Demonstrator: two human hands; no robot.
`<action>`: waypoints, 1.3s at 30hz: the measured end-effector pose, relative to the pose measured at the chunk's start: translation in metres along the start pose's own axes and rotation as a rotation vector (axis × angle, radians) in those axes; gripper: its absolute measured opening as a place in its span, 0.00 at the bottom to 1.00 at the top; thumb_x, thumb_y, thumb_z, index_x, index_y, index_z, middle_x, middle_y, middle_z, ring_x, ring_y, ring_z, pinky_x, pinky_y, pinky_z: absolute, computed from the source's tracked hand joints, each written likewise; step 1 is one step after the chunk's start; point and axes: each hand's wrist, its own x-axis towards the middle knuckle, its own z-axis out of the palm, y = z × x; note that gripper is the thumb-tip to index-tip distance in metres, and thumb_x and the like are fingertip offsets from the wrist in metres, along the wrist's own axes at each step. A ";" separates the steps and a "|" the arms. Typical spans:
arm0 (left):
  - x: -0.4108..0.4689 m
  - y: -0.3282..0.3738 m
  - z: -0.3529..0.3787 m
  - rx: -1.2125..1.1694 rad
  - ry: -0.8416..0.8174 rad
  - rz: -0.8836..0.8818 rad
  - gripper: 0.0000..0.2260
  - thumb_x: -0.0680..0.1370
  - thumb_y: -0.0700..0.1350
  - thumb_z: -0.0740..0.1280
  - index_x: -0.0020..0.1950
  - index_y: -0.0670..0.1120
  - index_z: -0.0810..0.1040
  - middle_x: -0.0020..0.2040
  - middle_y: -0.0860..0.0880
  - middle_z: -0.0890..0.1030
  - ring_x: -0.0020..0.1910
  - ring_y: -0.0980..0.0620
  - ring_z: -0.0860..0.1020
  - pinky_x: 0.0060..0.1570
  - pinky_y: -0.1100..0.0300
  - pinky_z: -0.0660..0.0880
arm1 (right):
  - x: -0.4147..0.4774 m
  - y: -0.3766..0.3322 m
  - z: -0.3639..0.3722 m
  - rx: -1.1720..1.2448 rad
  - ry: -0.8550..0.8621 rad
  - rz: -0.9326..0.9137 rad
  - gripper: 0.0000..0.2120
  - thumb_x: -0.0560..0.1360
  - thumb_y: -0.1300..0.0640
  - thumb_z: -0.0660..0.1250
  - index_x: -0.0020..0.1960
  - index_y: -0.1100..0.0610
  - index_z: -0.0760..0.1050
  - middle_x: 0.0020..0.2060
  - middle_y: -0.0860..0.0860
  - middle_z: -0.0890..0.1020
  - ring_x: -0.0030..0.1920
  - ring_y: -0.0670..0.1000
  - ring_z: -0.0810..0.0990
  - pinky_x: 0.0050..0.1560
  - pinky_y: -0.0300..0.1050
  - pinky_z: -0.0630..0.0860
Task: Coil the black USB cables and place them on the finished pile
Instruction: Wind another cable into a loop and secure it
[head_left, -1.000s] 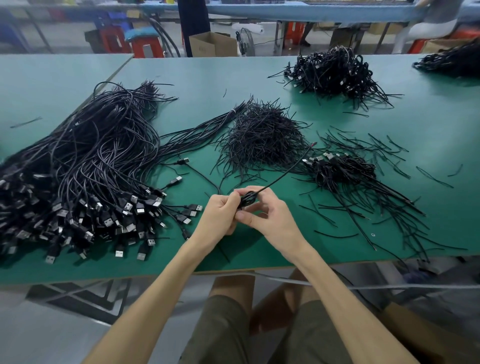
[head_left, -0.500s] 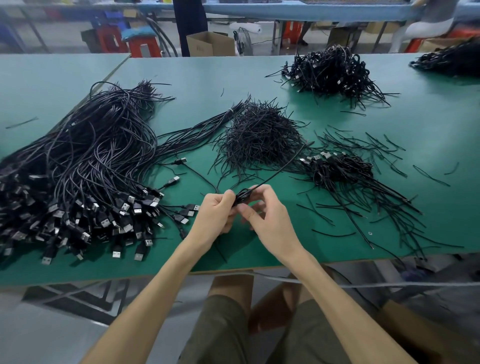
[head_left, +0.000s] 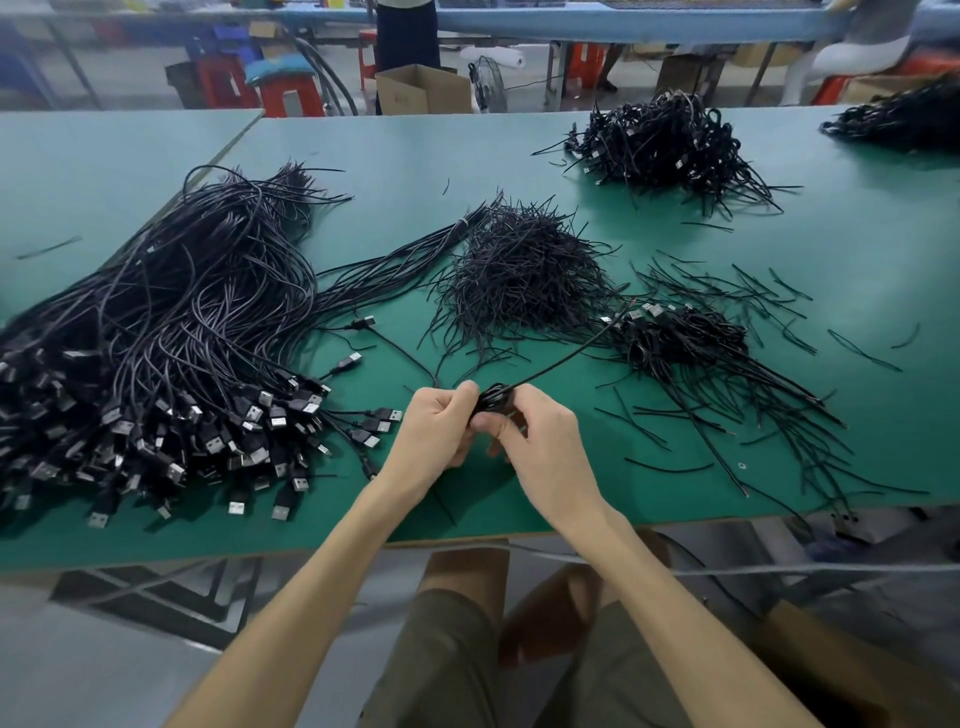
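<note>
1. The table (head_left: 415, 156) is plain green.
2. The cables (head_left: 171, 322) are black, with silver plugs (head_left: 254, 413).
3. The coil (head_left: 493, 401) is black.
4. The stool (head_left: 291, 85) is red, and its cushion (head_left: 278, 70) is teal.
5. The box (head_left: 423, 88) is brown.
6. The shorts (head_left: 447, 670) are olive.

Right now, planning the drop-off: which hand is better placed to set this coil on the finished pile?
Probably right: the right hand grips the coil, and the finished pile lies on its side; the left hand sits farther.

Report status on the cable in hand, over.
Left hand and right hand both grip the coiled cable. Tail uncoiled, sticking out up-right. Heap of ties ahead on the table, apart from the hands.
</note>
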 end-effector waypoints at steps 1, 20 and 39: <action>0.000 0.000 0.000 0.003 0.003 0.006 0.25 0.84 0.43 0.58 0.27 0.49 0.61 0.23 0.52 0.59 0.21 0.53 0.54 0.23 0.66 0.55 | 0.000 0.000 0.000 -0.022 0.005 -0.002 0.06 0.78 0.55 0.72 0.45 0.56 0.78 0.39 0.50 0.81 0.38 0.51 0.80 0.42 0.45 0.76; -0.004 0.003 0.011 0.369 0.173 0.317 0.13 0.86 0.46 0.57 0.44 0.44 0.73 0.33 0.45 0.77 0.29 0.51 0.73 0.32 0.61 0.70 | -0.001 -0.004 -0.003 -0.096 0.104 -0.046 0.11 0.83 0.58 0.64 0.42 0.54 0.68 0.38 0.48 0.76 0.34 0.53 0.75 0.38 0.55 0.74; -0.010 0.058 -0.025 0.742 -0.325 0.495 0.28 0.73 0.32 0.74 0.69 0.54 0.79 0.59 0.49 0.75 0.57 0.54 0.74 0.59 0.64 0.71 | -0.003 -0.002 -0.012 0.167 0.153 -0.029 0.11 0.79 0.72 0.60 0.39 0.63 0.67 0.28 0.55 0.73 0.27 0.45 0.68 0.29 0.38 0.67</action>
